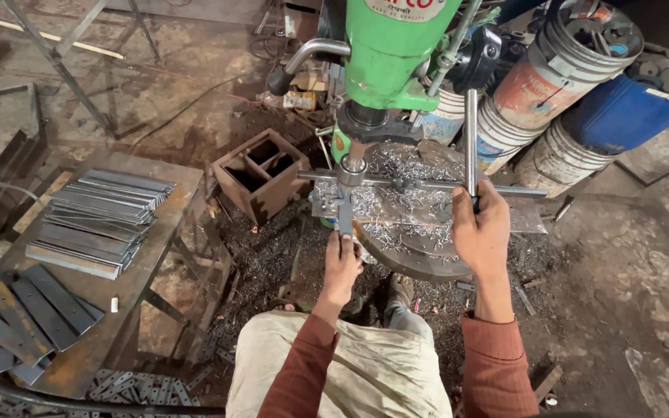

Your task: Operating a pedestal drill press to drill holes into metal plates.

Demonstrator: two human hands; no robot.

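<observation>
Now left hand [341, 267] steadies flat bar [344, 218]; right hand [480, 232] grips feed lever [471, 139].

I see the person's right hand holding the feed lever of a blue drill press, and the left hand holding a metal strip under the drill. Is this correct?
One detail is wrong: the drill press is green, not blue, as the head view shows. The rest holds: the right hand grips the feed lever, and the left hand holds the metal strip under the drill.
</observation>
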